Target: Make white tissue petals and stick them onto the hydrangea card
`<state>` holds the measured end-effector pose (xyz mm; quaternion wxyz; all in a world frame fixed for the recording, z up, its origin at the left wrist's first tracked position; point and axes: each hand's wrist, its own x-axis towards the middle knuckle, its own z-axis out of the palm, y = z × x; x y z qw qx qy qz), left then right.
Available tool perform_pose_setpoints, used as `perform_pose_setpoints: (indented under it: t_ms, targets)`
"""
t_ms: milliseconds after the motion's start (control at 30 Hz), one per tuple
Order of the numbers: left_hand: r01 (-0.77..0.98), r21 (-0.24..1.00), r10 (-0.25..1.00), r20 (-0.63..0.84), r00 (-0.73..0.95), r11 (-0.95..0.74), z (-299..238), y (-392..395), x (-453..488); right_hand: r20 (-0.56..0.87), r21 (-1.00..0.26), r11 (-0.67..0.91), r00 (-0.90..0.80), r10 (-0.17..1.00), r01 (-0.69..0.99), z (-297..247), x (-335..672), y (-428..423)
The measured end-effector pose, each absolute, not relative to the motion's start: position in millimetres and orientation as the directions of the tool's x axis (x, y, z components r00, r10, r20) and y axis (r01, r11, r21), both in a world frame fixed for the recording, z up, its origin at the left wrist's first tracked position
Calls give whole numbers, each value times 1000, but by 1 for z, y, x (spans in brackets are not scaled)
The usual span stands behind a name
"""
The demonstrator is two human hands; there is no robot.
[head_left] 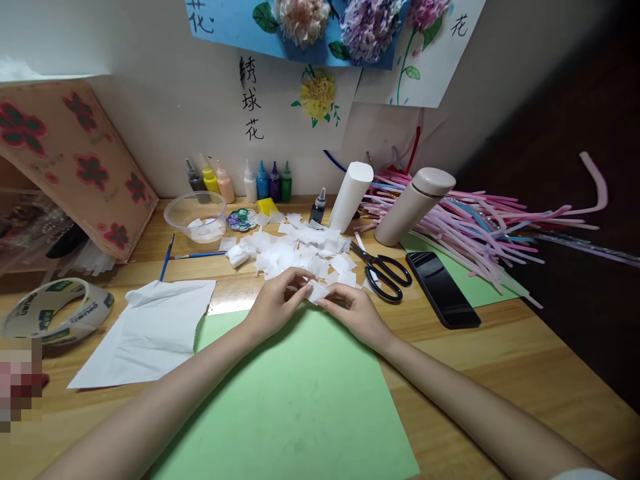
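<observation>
Between my two hands is a small white piece of tissue paper (317, 292), pinched from both sides. My left hand (280, 293) grips its left edge with thumb and fingers. On the opposite edge, my right hand (356, 312) closes its fingertips. Both hands are just above the far end of a green paper sheet (295, 393). A loose heap of white paper squares (295, 250) lies right behind them. Black-handled scissors (385, 273) rest to the right of the heap, near my right hand.
At right are a black phone (443, 288), a beige flask (415, 207) and pink pipe cleaners (480, 233). A white bottle (353, 193), paint bottles (263, 181) and a clear bowl (195, 217) stand behind. Left lie blue brushes (197, 255), a white napkin (150, 333) and a tape roll (60, 310).
</observation>
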<state>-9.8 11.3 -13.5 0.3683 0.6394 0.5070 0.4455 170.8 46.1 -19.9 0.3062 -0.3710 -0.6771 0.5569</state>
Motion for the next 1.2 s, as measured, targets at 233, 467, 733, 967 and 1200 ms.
perform_pose_setpoints:
  t_ms: [233, 467, 733, 967, 1200]
  targets:
    - [644, 685, 912, 409, 47, -340, -9, 7, -8, 39, -950, 198, -536, 843, 242, -16, 172, 46]
    - [697, 531, 844, 495, 208, -482, -7, 3, -4, 66, -939, 243, -569, 820, 242, -13, 173, 46]
    - [764, 469, 833, 529, 159, -444, -13, 3, -3, 61, -924, 267, -587, 807, 272, -13, 174, 46]
    - [756, 480, 829, 540, 146, -446, -15, 3, -3, 57, -934, 258, -611, 789, 246, -12, 173, 44]
    - [728, 526, 845, 518, 135, -439, -15, 3, -3, 70, -931, 269, -603, 795, 247, -16, 173, 45]
